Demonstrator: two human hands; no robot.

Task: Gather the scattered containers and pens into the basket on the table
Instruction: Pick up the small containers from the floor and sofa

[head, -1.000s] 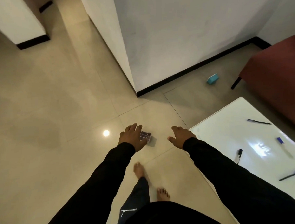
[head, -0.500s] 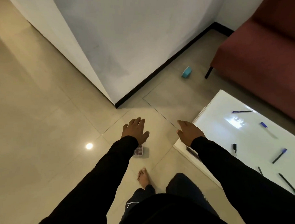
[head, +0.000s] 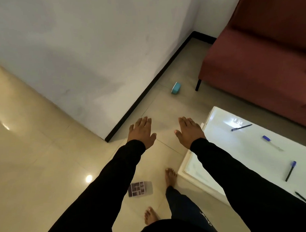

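Teal container [head: 176,88] lies on floor at 12 o'clock beyond both flat, empty hands, left hand [head: 142,132] and right hand [head: 189,131]; looks light, rigid, smooth plastic, so pinch across its short sides.

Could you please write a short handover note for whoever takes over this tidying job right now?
Left hand and right hand are both open, empty, held out above the floor.
Teal container lies on the floor near the baseboard; the clear compartment box lies on the floor beside the feet.
Four pens are scattered on the white table.
No basket is in view.
Done: nothing visibly gathered.
Left: both containers and all pens.
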